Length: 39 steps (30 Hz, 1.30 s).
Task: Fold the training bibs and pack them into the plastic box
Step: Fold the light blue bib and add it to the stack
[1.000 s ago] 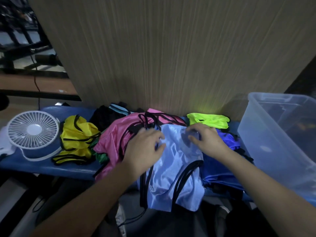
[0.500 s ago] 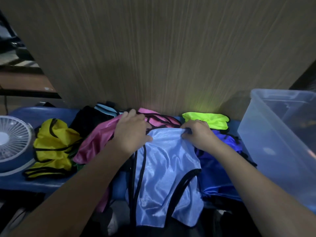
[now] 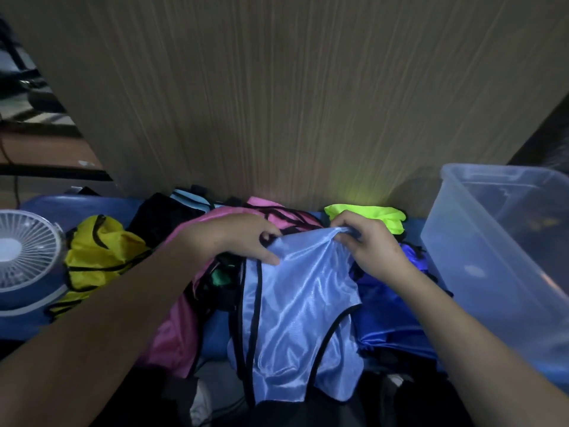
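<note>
My left hand (image 3: 243,241) pinches the top edge of the light blue bib (image 3: 298,309) and my right hand (image 3: 368,248) bunches that same edge in a closed grip, so the bib hangs from both over the front of the tabletop (image 3: 92,204). The fabric is thin, glossy and slippery, trimmed in black binding, and it drapes in loose ripples; I judge it could slide out of my pinch or fold crooked if the two corners are not level. Behind it lie a pink bib (image 3: 184,328), a yellow bib (image 3: 101,251), a neon green bib (image 3: 369,214) and a dark blue bib (image 3: 394,318), all crumpled and easy to snag. The plastic box (image 3: 492,241), clear and rigid, stands to my right, and a small white fan (image 3: 21,251) to my left
</note>
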Each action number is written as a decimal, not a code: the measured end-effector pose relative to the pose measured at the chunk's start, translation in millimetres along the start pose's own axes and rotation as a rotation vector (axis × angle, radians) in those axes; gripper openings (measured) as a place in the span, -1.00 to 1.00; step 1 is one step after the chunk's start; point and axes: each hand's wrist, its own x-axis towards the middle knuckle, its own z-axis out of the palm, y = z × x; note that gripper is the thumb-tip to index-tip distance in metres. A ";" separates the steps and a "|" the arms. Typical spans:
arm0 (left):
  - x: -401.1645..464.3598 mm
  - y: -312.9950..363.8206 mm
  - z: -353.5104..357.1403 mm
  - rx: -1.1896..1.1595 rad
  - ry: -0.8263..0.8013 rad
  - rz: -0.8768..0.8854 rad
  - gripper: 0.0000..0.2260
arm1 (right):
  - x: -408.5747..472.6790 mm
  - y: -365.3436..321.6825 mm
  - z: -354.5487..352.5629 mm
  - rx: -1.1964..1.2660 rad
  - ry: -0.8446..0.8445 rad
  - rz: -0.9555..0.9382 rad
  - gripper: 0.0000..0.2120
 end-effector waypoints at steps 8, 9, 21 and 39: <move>-18.2 -8.6 -21.0 -0.274 0.194 0.151 -0.79 | -3.0 1.3 -11.4 0.035 0.041 0.065 -0.89; -22.1 -7.1 -22.3 -0.335 0.219 0.169 -0.77 | -3.2 0.8 -12.9 0.048 0.048 0.077 -0.89; -57.3 -7.3 -26.6 -0.372 0.281 0.137 -0.93 | -5.7 -19.0 -13.7 0.021 0.020 0.087 -0.92; -40.9 2.2 -69.6 -0.097 0.538 -0.026 -0.91 | 31.5 -28.6 -21.9 0.472 0.124 0.311 -0.85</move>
